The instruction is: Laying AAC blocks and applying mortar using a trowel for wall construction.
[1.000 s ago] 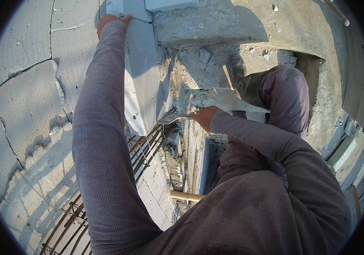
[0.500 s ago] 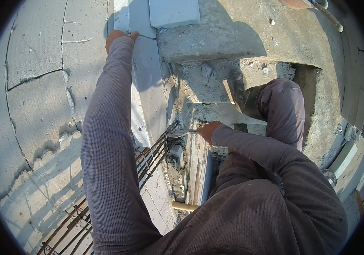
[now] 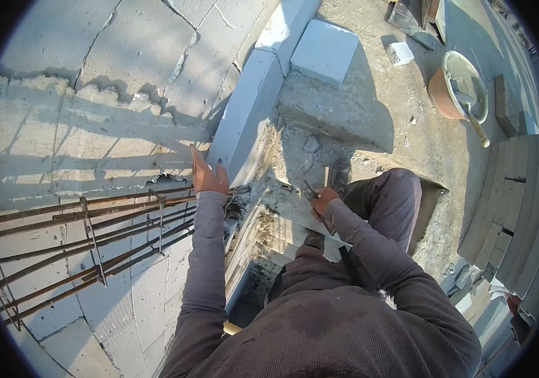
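Nearest, at twelve o'clock from the torso, the right hand (image 3: 325, 203) is closed around a thin metal hand tool (image 3: 310, 189), seen nearly edge-on; its blade shape cannot be determined. At eleven o'clock, the left hand (image 3: 211, 177) is open, thumb spread from the fingers, at the near end of a long pale block (image 3: 249, 112); contact cannot be confirmed. Rusty reinforcing bars (image 3: 95, 242) run from beside that hand toward ten o'clock. The block extends away toward twelve. Beyond, at twelve, lies a squarish pale block (image 3: 325, 51); farther, at one, stands a bucket (image 3: 444, 94).
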`<action>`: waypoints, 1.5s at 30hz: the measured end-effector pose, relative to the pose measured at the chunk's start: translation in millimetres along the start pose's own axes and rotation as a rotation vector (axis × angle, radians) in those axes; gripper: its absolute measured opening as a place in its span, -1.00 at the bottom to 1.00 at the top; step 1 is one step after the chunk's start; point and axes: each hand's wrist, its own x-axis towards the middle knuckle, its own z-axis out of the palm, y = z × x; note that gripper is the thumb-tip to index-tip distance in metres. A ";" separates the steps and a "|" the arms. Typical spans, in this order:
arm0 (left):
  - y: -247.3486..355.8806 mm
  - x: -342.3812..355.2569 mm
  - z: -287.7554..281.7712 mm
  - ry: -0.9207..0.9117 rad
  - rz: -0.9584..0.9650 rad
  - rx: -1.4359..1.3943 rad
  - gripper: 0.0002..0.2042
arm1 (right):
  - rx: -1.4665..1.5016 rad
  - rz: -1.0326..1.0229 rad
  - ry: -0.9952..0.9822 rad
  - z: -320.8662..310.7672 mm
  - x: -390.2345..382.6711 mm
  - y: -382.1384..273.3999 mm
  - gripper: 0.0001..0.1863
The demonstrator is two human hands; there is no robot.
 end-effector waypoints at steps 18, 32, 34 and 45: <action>-4.9 -20.8 28.6 -0.284 -0.270 0.339 -0.48 | 0.116 0.134 -0.079 -18.6 -56.8 79.2 -0.85; -8.6 -19.3 31.3 -0.292 -0.228 0.354 -0.48 | 0.128 0.115 -0.093 -0.4 -49.7 63.3 -0.86; -4.4 -18.9 31.6 -0.298 -0.225 0.355 -0.48 | 0.131 0.107 -0.088 -0.1 -46.2 63.4 -0.86; 27.2 -131.4 -8.2 -0.122 0.192 -0.185 -0.27 | 0.080 -0.334 0.072 33.4 -99.3 -9.5 -0.84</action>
